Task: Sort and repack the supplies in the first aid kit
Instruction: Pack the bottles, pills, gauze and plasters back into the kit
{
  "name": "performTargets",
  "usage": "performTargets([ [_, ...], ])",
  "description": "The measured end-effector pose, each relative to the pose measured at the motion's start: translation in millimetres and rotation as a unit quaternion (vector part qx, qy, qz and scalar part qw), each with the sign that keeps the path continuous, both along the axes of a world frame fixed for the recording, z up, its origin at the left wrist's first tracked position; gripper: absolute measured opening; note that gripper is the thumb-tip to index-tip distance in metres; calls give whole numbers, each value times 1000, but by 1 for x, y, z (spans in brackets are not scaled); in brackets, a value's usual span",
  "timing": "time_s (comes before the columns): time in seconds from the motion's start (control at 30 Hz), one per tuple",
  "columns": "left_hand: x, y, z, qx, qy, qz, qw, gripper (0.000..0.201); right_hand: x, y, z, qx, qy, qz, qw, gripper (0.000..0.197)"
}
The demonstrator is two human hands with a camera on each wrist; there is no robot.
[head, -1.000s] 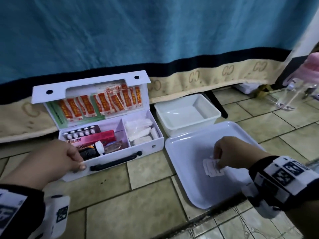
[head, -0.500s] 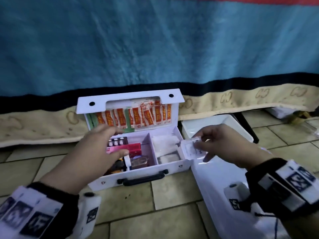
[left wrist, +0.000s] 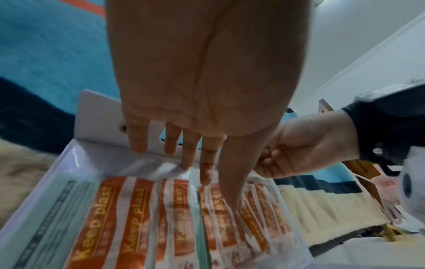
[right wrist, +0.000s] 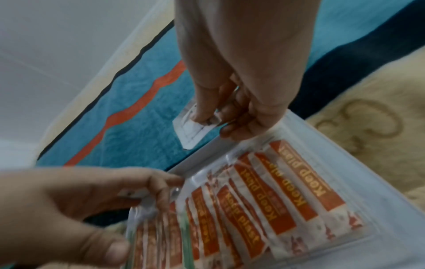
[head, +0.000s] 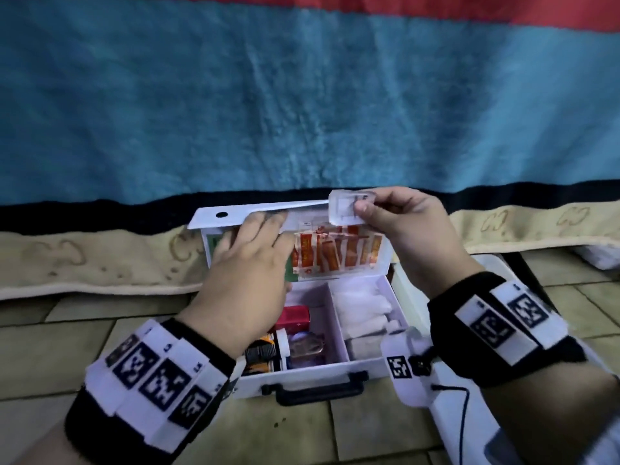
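The white first aid kit (head: 302,377) stands open on the tiled floor, its lid (head: 214,216) upright. A clear pocket in the lid holds several orange plasters (head: 335,256) (left wrist: 138,209) (right wrist: 287,191). My left hand (head: 265,226) (left wrist: 202,163) (right wrist: 161,185) lies on that pocket with straight fingers, the tips at its upper edge. My right hand (head: 365,206) (left wrist: 299,145) (right wrist: 211,118) pinches a small white sealed packet (head: 342,206) (right wrist: 193,131) at the lid's top right corner. Below, a red box (head: 295,317) and white gauze packs (head: 362,307) lie in separate compartments.
A blue blanket (head: 302,112) hangs close behind the lid. A white tub (head: 399,280) stands just right of the kit. A white tray (head: 446,437) lies at the lower right, largely hidden by my right wrist. Bare tiles (head: 369,431) lie in front.
My right hand lifted the packet from the tray up to the lid's top edge. My left hand left the kit's front wall and rose onto the lid pocket.
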State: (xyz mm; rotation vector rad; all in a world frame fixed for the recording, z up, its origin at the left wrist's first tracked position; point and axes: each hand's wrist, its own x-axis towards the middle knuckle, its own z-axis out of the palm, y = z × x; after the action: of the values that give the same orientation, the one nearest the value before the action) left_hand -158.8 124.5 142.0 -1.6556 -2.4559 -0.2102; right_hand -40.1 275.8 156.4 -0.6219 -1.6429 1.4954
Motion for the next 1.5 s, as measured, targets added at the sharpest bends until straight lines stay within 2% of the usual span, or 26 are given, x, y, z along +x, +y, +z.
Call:
performTargets([
  [0.13, 2, 1, -1, -8, -3, 12, 1000, 56, -18, -2, -3, 44, -50, 22, 998, 14],
  [0.2, 3, 1, -1, -4, -11, 15, 1000, 55, -22, -3, -7, 130, -116, 21, 984, 11],
  [0.23, 3, 1, -1, -3, -15, 15, 1000, 55, -24, -2, -9, 187, -164, 17, 968, 10],
  [0.3, 2, 1, -3, 5, -33, 8, 999, 57, -25, 0, -9, 297, -255, 19, 920, 15],
  [0.4, 0, 2, -6, 38, -79, -3, 996, 59, -28, 0, -1, 472, -294, 83, 827, 21],
  [0.47, 0, 0, -8, 58, -91, -1, 994, 58, -33, -2, 4, 527, -341, 123, 768, 35],
  [0.53, 0, -3, -11, 62, -101, 5, 993, 63, -39, -5, 8, 540, -405, 134, 726, 31],
  [0.63, -2, -6, -13, 65, -124, 11, 990, 69, -45, -4, 12, 536, -405, 108, 733, 14],
  [0.77, -4, -6, -8, 79, -157, 9, 984, 59, -52, 0, 13, 522, -412, 119, 738, 15],
  [0.9, -5, -4, -8, 81, -166, 15, 983, 54, -52, -1, 12, 535, -443, 141, 706, 24],
  [1.2, 0, 0, -10, 66, -159, 24, 985, 54, -56, -14, 10, 576, -475, 66, 662, 25],
  [1.4, 4, -1, -10, 43, -157, 17, 987, 66, -32, -11, 17, 560, -443, 106, 692, 43],
  [1.43, 5, -2, -9, 35, -153, 16, 987, 68, -21, -12, 22, 569, -415, 94, 704, 43],
  [1.5, 9, -3, -9, 20, -152, 21, 988, 73, 10, -10, 34, 552, -343, 62, 757, 35],
])
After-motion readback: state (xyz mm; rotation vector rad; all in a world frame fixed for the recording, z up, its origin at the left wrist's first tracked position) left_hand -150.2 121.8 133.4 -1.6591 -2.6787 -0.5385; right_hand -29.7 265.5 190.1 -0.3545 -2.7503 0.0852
